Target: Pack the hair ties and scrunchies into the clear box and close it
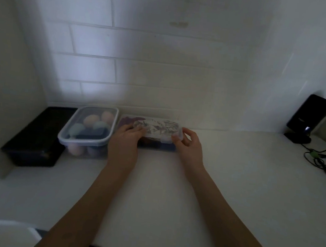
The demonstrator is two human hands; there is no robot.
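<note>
The clear box (pixel 157 130) sits on the white counter against the tiled wall, its lid lying on top. Through the lid I make out a patterned grey-white scrunchie (pixel 155 127) and a purple one (pixel 127 121); darker pieces show through the front wall. My left hand (pixel 125 139) rests flat on the left part of the lid, fingers pressing down. My right hand (pixel 188 143) grips the box's right front corner, thumb by the front clip. The box's left front side is hidden behind my left hand.
A second clear lidded box (pixel 89 130) with pastel round items stands just left, touching range of my left hand. A black tray (pixel 35 139) lies further left. A black device on a stand (pixel 308 117) and cables (pixel 322 158) occupy the right back corner.
</note>
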